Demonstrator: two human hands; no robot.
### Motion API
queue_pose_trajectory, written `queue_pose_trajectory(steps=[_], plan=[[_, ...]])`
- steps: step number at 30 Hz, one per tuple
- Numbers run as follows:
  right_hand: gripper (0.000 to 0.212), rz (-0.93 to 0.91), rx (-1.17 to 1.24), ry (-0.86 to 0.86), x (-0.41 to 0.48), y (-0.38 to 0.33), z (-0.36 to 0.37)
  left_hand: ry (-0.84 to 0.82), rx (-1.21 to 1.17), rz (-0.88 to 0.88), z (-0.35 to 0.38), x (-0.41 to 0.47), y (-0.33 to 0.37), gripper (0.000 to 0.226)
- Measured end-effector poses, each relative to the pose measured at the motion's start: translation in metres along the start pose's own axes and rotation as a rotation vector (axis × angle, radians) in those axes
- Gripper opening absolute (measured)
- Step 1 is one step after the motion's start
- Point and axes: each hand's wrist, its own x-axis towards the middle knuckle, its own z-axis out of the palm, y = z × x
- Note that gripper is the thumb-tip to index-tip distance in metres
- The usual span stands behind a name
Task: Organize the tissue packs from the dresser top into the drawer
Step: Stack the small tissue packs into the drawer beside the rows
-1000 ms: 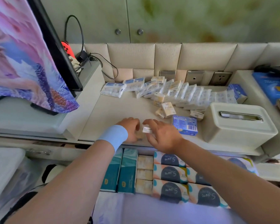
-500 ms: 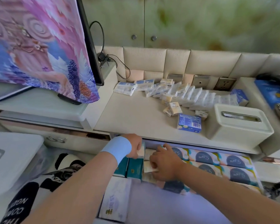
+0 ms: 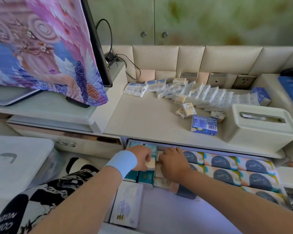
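Both hands are inside the open drawer (image 3: 210, 150) under the dresser top (image 3: 142, 119). My left hand (image 3: 140, 159) grips a small cream tissue pack (image 3: 150, 164) above the teal packs (image 3: 145, 178). My right hand (image 3: 173, 164) presses down on a column of cream packs (image 3: 161, 181) beside it; whether it holds one is hidden. Large patterned packs (image 3: 254, 166) fill the drawer's right side. On the dresser top lie several small white packs (image 3: 210, 95), little cream packs (image 3: 187, 109) and a blue pack (image 3: 204, 124).
A white tissue box (image 3: 262, 125) stands at the dresser's right. A screen draped with a purple cloth (image 3: 41, 48) sits on the raised shelf at left, with cables behind. A white lidded bin (image 3: 15, 162) is at lower left. Wall sockets (image 3: 243, 81) line the back.
Both hands came off the dresser top with small cream packs and dropped into the drawer; they now sit lower among the cream packs. The view has shifted left and downward.
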Motion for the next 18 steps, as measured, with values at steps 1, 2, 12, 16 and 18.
queue_pose_trajectory(steps=[1, 2, 12, 16, 18], plan=[[0.024, 0.003, 0.177, 0.022, 0.000, 0.003, -0.005, 0.016, -0.024, 0.005, 0.000, 0.001, 0.001, 0.028], [0.027, 0.028, 0.379, -0.031, -0.002, 0.006, -0.011, 0.028, -0.046, 0.013, 0.001, 0.001, 0.002, 0.029], [0.032, -0.044, 0.276, -0.254, -0.022, 0.013, -0.021, 0.019, 0.034, 0.129, 0.017, 0.000, 0.021, 0.048], [0.030, -0.236, 0.024, -0.302, -0.033, 0.006, -0.008, 0.000, 0.228, 0.157, 0.023, -0.004, 0.011, 0.082], [0.026, -0.297, -0.060, -0.314, -0.034, -0.001, -0.003, 0.008, 0.238, 0.146, 0.024, -0.004, 0.006, 0.080]])
